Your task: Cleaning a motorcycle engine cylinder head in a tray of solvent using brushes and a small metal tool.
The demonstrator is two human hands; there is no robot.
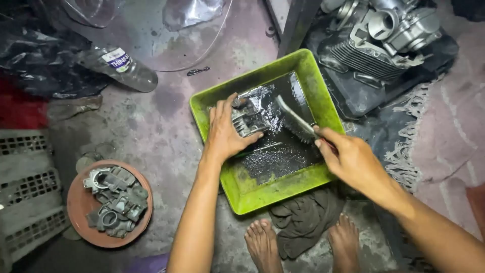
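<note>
A green rectangular tray (308,68) sits on the concrete floor, holding dark oily liquid. My left hand (225,134) grips a grey metal engine part (247,120) over the tray's left side. A wire brush (295,121) is in my right hand (351,159), its bristles lying just right of the part. My bare feet show at the bottom edge, below the tray.
A brown bowl (81,202) of grey metal parts stands at lower left. An engine (381,38) sits at upper right on a dark mat. A dark rag (303,217) lies below the tray. A clear plastic bottle (118,65) and a grey crate (28,192) are to the left.
</note>
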